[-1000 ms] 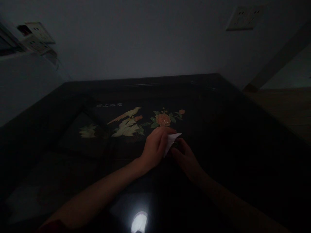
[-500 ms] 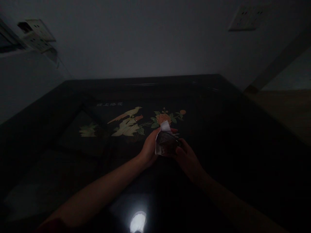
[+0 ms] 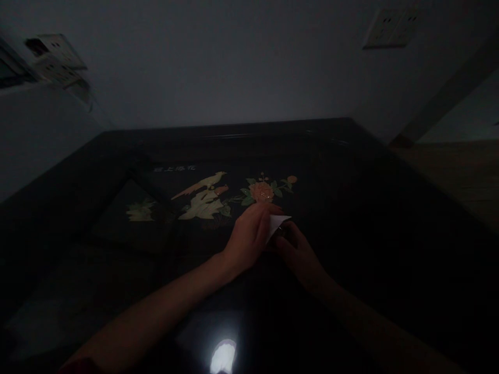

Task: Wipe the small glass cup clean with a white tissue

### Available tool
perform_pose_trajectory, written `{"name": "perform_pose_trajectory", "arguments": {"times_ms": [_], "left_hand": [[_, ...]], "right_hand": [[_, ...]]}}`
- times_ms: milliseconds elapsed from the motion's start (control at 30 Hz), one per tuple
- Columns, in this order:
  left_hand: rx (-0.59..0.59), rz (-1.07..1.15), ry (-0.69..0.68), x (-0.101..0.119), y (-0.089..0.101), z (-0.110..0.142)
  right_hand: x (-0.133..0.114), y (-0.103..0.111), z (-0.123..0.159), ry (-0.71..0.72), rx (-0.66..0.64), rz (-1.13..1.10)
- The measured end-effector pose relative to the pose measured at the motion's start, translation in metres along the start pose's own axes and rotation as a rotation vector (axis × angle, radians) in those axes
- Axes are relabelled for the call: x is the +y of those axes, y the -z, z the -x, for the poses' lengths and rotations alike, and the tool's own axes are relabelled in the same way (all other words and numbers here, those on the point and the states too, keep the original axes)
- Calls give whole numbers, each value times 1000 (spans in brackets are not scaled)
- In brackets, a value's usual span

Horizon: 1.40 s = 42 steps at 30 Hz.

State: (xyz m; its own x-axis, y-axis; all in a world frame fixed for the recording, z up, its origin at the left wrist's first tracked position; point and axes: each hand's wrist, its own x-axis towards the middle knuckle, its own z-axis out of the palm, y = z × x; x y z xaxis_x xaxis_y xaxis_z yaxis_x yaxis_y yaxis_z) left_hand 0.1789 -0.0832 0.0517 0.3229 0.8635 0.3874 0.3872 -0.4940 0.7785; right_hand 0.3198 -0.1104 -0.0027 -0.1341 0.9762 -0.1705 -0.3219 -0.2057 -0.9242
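Note:
The scene is very dim. My left hand point(image 3: 249, 234) lies palm down over a small white piece of paper point(image 3: 277, 223), its fingers curled on it. My right hand point(image 3: 298, 249) meets it from the right and pinches the same paper at its lower edge. Both hands rest low over a glossy black table point(image 3: 351, 208). Most of the paper is hidden under my left hand.
The table top bears an inlaid bird point(image 3: 205, 192) and a pink flower point(image 3: 262, 191) just beyond my hands. A lamp's reflection point(image 3: 223, 356) glares near the front edge. Wall sockets point(image 3: 390, 28) sit high on the right, with others at upper left point(image 3: 54, 52). Wooden floor point(image 3: 460, 171) lies at the right.
Half a second ago the hands held the paper lifted and unfolded, a dark side showing. Now my left hand has turned palm down and pressed it flat toward the table.

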Motion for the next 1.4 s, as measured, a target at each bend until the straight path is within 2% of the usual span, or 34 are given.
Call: {"name": "perform_pose_trajectory", "arguments": {"times_ms": [133, 200, 267, 333, 467, 533, 667, 800, 900, 1033, 1267, 1400], "left_hand": [[-42, -211, -140, 0, -1, 2], [-56, -213, -154, 0, -1, 2], [-44, -124, -120, 1, 0, 1], [-10, 32, 1, 0, 0, -1], [78, 446, 411, -6, -4, -4], [106, 672, 565, -9, -8, -5], [67, 1064, 732, -12, -12, -9], [3, 1154, 790, -11, -11, -12], [35, 1053, 718, -10, -10, -11], [67, 737, 538, -7, -5, -6], [1, 54, 27, 3, 2, 1], [-31, -119, -188, 4, 2, 3]], "right_hand": [[-3, -3, 0, -14, 34, 39], [-5, -5, 0, -24, 43, 48], [-7, -6, 1, -14, 41, 52], [-8, -6, 3, 0, 33, 57], [-9, -3, 4, -22, 13, 61], [-7, -1, 4, -31, 11, 66], [1, 3, 0, 9, -30, 19], [6, 3, -3, 30, -83, -77], [2, 0, -3, 14, -84, -113], [-2, -2, 0, -19, -68, -102], [-7, -2, 2, 40, -36, 75], [-9, -4, 2, 34, -10, 124]]}}
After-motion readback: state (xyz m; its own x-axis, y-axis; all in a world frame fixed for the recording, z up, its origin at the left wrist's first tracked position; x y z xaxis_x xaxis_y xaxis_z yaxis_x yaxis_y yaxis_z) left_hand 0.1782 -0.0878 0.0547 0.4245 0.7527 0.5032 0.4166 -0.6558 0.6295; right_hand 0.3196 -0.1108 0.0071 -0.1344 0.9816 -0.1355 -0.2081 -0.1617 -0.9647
